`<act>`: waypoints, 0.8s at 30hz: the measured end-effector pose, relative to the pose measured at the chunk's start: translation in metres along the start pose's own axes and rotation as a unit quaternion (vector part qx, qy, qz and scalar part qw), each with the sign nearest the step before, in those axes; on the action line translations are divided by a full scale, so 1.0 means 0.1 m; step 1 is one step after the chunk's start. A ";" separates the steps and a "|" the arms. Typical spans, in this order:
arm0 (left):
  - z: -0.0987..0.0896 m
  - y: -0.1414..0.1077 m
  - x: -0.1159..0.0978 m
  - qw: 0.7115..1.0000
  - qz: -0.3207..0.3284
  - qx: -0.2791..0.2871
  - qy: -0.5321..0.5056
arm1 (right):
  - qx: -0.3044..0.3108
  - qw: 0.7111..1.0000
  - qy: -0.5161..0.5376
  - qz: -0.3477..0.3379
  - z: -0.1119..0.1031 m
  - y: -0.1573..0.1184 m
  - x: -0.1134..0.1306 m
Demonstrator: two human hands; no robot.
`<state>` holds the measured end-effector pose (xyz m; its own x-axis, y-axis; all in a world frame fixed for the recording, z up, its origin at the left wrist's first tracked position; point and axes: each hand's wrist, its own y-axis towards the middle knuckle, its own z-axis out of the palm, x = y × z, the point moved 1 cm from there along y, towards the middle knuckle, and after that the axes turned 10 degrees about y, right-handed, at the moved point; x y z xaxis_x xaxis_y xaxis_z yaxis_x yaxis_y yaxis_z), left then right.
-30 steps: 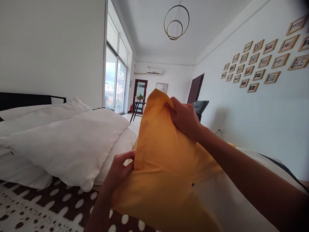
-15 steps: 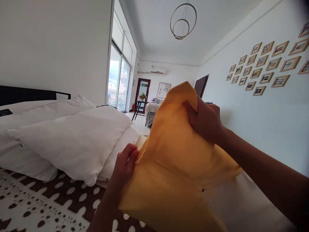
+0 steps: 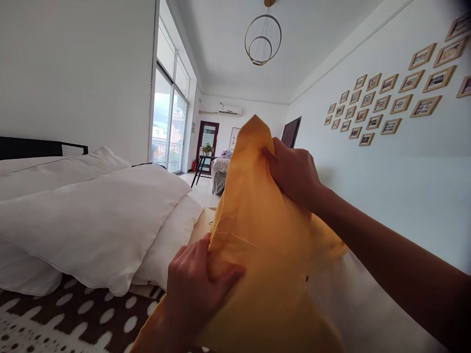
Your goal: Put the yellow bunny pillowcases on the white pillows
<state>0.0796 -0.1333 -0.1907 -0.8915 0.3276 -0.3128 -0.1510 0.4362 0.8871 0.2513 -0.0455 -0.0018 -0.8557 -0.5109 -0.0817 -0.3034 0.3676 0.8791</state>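
Observation:
A large yellow cloth [image 3: 253,230] spreads out in front of me, with a small dark spot or opening near its middle and a white area at its lower right. Its upper part stands in a peak, where my right hand [image 3: 292,169] pinches the fabric, thumb in front and the other fingers mostly hidden behind. Lower down, my left hand [image 3: 195,279] grips the cloth's left edge, its thumb lying over the front and its fingertips out of sight behind the fold. Whether the cloth is a sheet or a cover, I cannot tell.
White pillows [image 3: 91,225] are piled on my left, on a brown and white patterned bedspread [image 3: 88,314]. Behind the cloth are a plastic-covered piece of furniture [image 3: 220,171] and a dark table with a plant [image 3: 207,148]. Picture frames [image 3: 382,103] hang on the right wall.
My left hand has shifted down the edge and now has its thumb across the front of the cloth. The peak under my right hand stands narrower and more upright. The view has turned slightly right.

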 end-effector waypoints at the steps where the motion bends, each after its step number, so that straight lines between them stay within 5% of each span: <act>1: 0.02 -0.01 -0.03 0.999 -0.029 0.022 -0.002 | 0.000 1.000 -0.006 -0.003 -0.02 0.00 0.00; 4: 0.14 0.02 0.01 0.984 -0.133 0.102 -0.060 | -0.013 0.999 -0.022 -0.024 -0.10 -0.04 0.04; 7: 0.36 0.10 0.21 0.958 -0.166 0.180 -0.147 | -0.016 0.996 -0.053 -0.074 -0.16 -0.09 0.16; 11: 0.59 0.15 0.58 0.945 -0.176 0.244 -0.131 | 0.093 0.979 -0.064 -0.172 -0.08 -0.18 0.43; 14: 0.50 0.15 0.71 0.941 -0.192 0.203 -0.191 | 0.178 0.959 -0.028 -0.217 0.06 -0.26 0.65; 18: 0.07 0.17 0.50 0.875 -0.266 0.053 -0.402 | 0.250 0.925 0.072 -0.278 0.17 -0.38 0.95; 21: -0.18 0.20 0.27 0.874 -0.332 -0.040 -0.353 | 0.286 0.893 0.141 -0.317 0.17 -0.47 1.15; 24: -0.23 0.22 0.21 0.868 -0.399 -0.063 -0.290 | 0.300 0.884 0.195 -0.301 0.15 -0.48 1.14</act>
<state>0.0481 -0.1359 -0.1696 -0.1238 0.3462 -0.9300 -0.6995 0.6343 0.3292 0.1623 -0.1099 -0.0605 -0.2892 -0.9403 -0.1797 -0.9227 0.2238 0.3138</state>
